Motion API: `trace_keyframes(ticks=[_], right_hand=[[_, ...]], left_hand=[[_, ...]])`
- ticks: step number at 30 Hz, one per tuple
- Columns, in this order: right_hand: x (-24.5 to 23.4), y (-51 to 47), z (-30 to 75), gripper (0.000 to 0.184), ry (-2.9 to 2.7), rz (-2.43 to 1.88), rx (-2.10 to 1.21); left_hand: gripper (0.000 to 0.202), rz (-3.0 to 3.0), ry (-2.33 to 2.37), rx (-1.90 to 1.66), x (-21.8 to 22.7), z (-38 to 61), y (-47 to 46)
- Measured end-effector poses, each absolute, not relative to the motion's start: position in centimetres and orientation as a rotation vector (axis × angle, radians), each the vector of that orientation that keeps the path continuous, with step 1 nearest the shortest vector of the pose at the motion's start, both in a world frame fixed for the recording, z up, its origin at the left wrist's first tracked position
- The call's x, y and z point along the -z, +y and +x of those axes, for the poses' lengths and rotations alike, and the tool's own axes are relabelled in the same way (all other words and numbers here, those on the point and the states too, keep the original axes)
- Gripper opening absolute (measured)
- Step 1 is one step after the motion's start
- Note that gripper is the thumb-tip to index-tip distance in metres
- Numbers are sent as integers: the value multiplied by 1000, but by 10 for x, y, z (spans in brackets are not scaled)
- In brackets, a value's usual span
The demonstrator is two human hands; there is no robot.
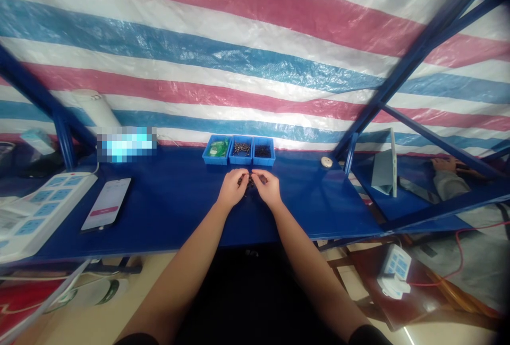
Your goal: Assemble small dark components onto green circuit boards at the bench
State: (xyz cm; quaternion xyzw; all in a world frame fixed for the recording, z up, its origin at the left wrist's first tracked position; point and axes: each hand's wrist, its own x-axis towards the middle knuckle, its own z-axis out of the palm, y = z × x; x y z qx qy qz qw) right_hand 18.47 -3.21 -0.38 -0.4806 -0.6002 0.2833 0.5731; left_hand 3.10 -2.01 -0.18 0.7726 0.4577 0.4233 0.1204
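Left hand (233, 188) and right hand (268, 187) together over blue bench (171, 223), fingertips (245, 175) meeting on small cluster of dark parts (250, 181). Parts too small to identify; cannot tell which hand grips which. Cluster held just in front of three blue bins (239, 160) side by side at far edge of bench: left bin holds green bag (218, 148), middle bin brownish screws (241, 148), right bin dark screws (263, 151). Lit phone (107, 204) on bench left of hands, beside power strip (48, 201). White disc (326, 162) right of bins. Second person's hand (444, 164) at far right, well apart, on separate blue bench. Striped tarp (255, 58) behind bench
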Motion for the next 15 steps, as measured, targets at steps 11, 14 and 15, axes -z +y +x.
trace_keyframes(ticks=[11, 14, 15], right_hand=[[3, -32, 183, 36, -1375, -1081, -702], [4, -31, 184, 31, -1398, -1088, -692], [4, -31, 184, 28, -1409, -1104, -681]], left_hand=[[25, 2322, 1355, -1200, 2, 31, -21], [24, 2350, 1349, -1181, 3, 31, -21], [24, 2354, 1352, -1180, 3, 31, -21]])
